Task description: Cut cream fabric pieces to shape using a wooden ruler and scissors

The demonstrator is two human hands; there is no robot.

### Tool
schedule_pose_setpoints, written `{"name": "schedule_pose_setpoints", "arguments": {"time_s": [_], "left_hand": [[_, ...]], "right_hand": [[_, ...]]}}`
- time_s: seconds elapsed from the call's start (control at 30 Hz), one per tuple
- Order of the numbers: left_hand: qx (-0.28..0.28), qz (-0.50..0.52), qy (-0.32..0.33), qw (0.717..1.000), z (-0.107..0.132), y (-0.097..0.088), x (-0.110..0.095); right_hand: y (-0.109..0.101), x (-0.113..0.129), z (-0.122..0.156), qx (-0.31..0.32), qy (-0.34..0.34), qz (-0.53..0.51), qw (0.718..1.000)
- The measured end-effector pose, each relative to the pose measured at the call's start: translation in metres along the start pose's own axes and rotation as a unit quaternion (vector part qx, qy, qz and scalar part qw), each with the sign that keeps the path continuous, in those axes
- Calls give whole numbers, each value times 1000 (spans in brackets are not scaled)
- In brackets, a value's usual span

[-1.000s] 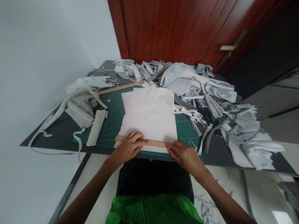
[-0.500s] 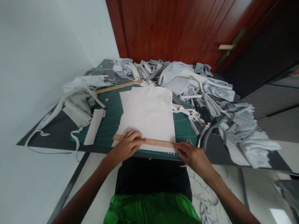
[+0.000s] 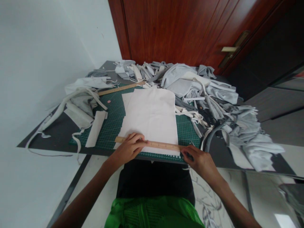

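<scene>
A sheet of off-white cloth (image 3: pixel 152 114) lies flat, with another layer's edge showing at its left. Across its near end runs a wooden ruler (image 3: pixel 161 145), almost level from left to right. My left hand (image 3: pixel 130 146) presses on the ruler left of its middle, fingers together and bent over it. At the ruler's right end, just past the cloth's side edge, my right hand (image 3: pixel 196 157) has thumb and forefinger pinched on the wood. Whether something small is also in that pinch is hidden. Beneath everything is a green cutting mat (image 3: pixel 111 115).
A second wooden ruler (image 3: pixel 121 88) lies at the mat's far left. Grey and white cloth scraps (image 3: pixel 180 79) heap along the back and right. Dark-handled scissors (image 3: pixel 207 117) sit among them. A rolled cloth piece (image 3: pixel 96 129) rests on the left. The table's near edge is close to my body.
My right hand has slid slightly to the right along the ruler's end. My left hand, the ruler and the cloth have stayed in place.
</scene>
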State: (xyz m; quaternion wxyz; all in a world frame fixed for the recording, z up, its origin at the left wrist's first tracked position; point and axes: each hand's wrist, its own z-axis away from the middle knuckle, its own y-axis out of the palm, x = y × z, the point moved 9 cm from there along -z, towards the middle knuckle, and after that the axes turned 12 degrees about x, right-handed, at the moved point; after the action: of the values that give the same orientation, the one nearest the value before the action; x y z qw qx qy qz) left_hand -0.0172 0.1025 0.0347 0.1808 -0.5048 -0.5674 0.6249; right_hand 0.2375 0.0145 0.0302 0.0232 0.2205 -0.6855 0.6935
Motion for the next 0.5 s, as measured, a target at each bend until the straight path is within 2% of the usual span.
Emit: {"name": "schedule_pose_setpoints", "arguments": {"time_s": [0.13,0.23,0.4,0.5], "left_hand": [[-4,4,1,1000,0,-1,0],[-6,12,7,1000,0,-2,-1],[4,15,-9,1000,1,1,2],[11,7,-29,999,1,4,3]], "right_hand": [[-5,2,-1,3,-20,-83,996],[-14,19,-11,-2,-42,-183,982],[-14,60,-50,-6,-84,-326,942],[0,66,-74,-33,-73,-405,911]]}}
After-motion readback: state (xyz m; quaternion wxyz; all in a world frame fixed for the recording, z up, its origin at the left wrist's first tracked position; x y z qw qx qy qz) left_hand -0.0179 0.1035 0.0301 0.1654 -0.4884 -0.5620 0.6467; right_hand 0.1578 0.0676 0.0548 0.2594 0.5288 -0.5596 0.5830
